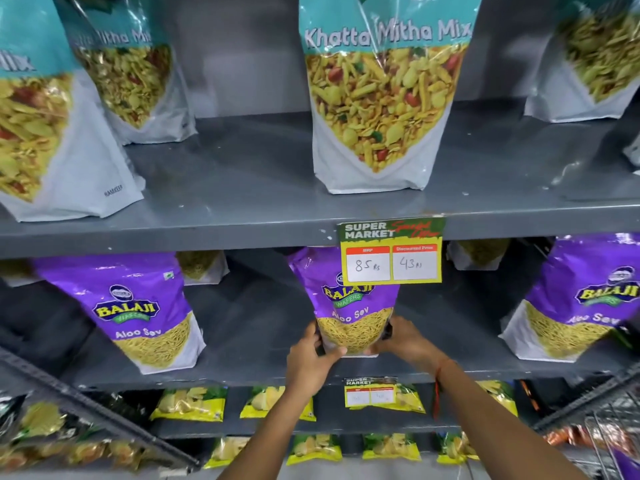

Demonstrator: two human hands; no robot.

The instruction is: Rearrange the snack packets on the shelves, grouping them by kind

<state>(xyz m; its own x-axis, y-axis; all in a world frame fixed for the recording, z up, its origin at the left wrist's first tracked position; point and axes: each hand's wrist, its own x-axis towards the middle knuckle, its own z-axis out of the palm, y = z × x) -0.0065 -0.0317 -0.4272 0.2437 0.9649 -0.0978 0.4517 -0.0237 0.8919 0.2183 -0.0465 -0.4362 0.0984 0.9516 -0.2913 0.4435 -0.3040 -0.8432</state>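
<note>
In the head view, a purple plastic packet of Aloo Sev with yellow noodles pictured on it [349, 317] is held upright on the grey metal middle shelf [249, 355]. It is gripped at its lower part from both sides. The left hand [310, 358] is pressed on its left edge, with the thumb laid across the bottom front. The right hand [403, 341] is pressed on its right edge, fingers curled around the side. A red thread is seen on the right wrist.

A yellow and green paper price tag [391, 252] is hung from the edge of the shelf above, just in front of the packet's top right. Two more purple Aloo Sev packets are stood well apart on the same shelf, one at the left [138, 310] and one at the right [581, 299].

On the grey top shelf [242, 188], a teal and white Khatta Mitha Mix packet [381, 98] is stood upright. Small yellow and green snack packets [190, 403] are laid on the lower shelves.
</note>
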